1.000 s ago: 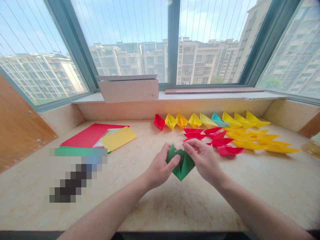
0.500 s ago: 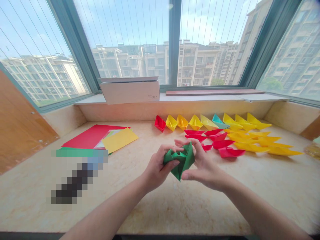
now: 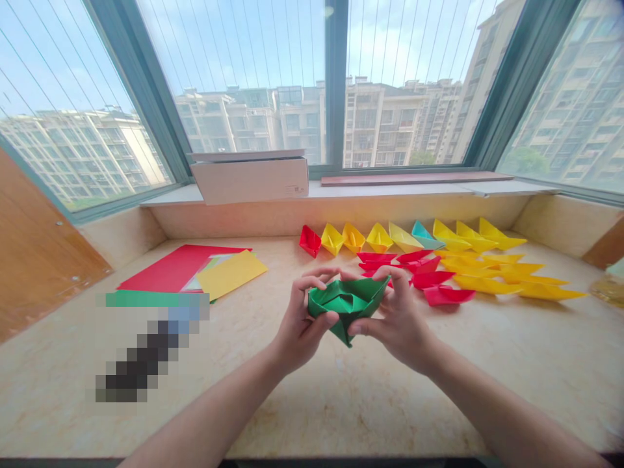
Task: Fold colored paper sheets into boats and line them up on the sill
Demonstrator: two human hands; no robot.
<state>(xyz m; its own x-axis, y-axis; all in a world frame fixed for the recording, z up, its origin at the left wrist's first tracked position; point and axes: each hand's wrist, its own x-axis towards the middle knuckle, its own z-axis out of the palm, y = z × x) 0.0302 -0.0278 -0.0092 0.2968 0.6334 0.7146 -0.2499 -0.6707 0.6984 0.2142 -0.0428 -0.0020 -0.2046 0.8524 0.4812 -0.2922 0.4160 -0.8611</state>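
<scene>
A green paper boat (image 3: 347, 302) is held up between both hands above the counter, its hollow top facing me and a point of paper hanging below. My left hand (image 3: 305, 322) closes on its left end, thumb on the near side and fingers behind. At the other end, my right hand (image 3: 396, 318) pinches the paper between thumb and fingers. Some fingertips are hidden behind the boat. Just beyond my right hand lie several red paper boats (image 3: 431, 279).
Several yellow paper boats (image 3: 487, 286) fill the right side, with a back row including a blue one (image 3: 426, 235). On the left lie red sheets (image 3: 160, 270), a yellow sheet (image 3: 231, 276) and a blurred-out object (image 3: 141, 361). A white box (image 3: 251, 181) stands on the sill.
The green paper has been spread wider into a boat shape, its top opening now showing. My right hand has shifted slightly right and regripped the right end.
</scene>
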